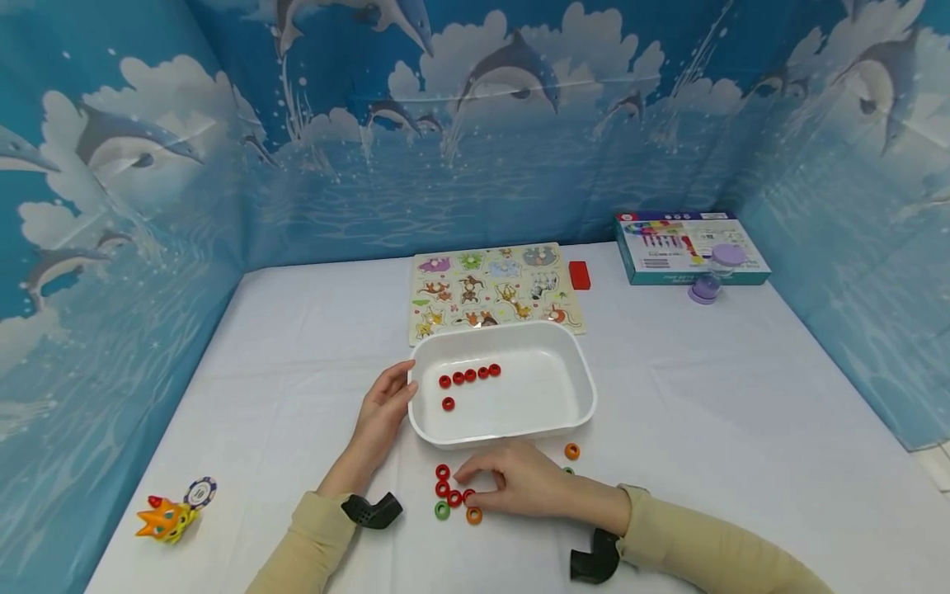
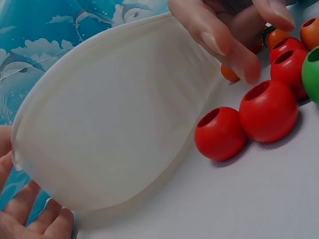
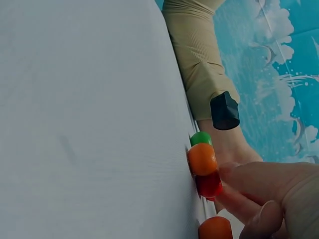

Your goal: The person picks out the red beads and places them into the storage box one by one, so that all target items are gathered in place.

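At the left end of a white tray (image 1: 512, 434), my left hand (image 1: 382, 410) holds the rim, its thumb by the edge and its other fingers along the outer wall. Inside the tray, several red beads form a row, with one red bead (image 1: 449, 403) in front of it. My right hand (image 1: 523, 480) hovers low over loose beads in front of the tray, thumb and index finger apart around a red bead (image 1: 469, 496). Close by lie more red beads (image 2: 269, 112), a green bead (image 1: 442, 511) and an orange bead (image 1: 474, 516).
An animal puzzle board (image 1: 493, 289) lies behind the tray, beside a red block (image 1: 580, 275). At the back right is a boxed set (image 1: 693, 247) with a purple-capped container (image 1: 705, 289) before it. A small orange toy figure (image 1: 165, 520) and a round chip (image 1: 200, 492) sit front left.
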Demonstrator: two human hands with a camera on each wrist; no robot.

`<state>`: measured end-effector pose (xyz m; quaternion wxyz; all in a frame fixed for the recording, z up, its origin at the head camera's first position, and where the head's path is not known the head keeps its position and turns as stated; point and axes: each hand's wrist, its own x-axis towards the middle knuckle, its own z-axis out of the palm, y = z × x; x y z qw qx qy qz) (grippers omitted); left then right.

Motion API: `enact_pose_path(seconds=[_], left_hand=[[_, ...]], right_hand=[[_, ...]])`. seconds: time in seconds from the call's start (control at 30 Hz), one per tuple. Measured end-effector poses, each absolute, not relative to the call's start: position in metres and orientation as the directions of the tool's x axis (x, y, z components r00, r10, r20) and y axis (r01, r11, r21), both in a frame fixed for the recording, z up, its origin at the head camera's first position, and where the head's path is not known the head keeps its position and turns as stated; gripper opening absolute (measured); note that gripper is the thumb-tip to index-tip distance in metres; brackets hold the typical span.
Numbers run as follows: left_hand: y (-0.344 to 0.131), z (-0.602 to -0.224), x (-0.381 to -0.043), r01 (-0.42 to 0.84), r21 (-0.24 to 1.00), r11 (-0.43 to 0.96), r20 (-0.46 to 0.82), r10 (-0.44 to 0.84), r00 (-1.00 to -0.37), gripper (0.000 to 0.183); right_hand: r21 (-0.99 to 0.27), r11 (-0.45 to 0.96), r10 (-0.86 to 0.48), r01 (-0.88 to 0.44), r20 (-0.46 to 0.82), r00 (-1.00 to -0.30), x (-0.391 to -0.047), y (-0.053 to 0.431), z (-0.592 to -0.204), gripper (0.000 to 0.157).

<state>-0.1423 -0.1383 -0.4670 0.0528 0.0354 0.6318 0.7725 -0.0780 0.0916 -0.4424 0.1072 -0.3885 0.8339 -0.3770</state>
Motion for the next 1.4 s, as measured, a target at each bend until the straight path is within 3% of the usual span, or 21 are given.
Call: enact_pose_path(seconds=[0.67, 0.9, 1.03, 1.13, 1.4], left_hand=[[-0.138, -0.467, -0.142, -0.039, 0.979, -0.2, -0.013, 0.126, -0.992, 0.049], [-0.139, -0.466, -0.141, -0.032, 0.975, -0.219, -0.004, 0.129, -0.992, 0.049], [-0.139, -0.465, -0.141, -0.031, 0.973, -0.229, -0.001, 0.129, -0.992, 0.049], [-0.139, -0.465, -0.141, -0.037, 0.971, -0.237, -0.008, 0.124, -0.992, 0.048], [-0.138, -0.465, -0.142, -0.046, 0.971, -0.233, -0.014, 0.134, -0.991, 0.046]], right_hand=[[-0.681, 0.466, -0.701, -0.565, 0.106, -0.706, -0.081, 0.092, -0.445, 0.017], [-0.714, 0.333, -0.716, -0.615, 0.233, -0.658, -0.081, 0.099, -0.41, 0.019], [-0.656, 0.263, -0.733, -0.707, 0.341, -0.589, -0.1, 0.105, -0.377, 0.021], [-0.628, 0.255, -0.753, -0.735, 0.349, -0.559, -0.122, 0.106, -0.353, 0.023], [-0.737, 0.286, -0.799, -0.612, 0.17, -0.577, -0.187, 0.093, -0.344, 0.024]])
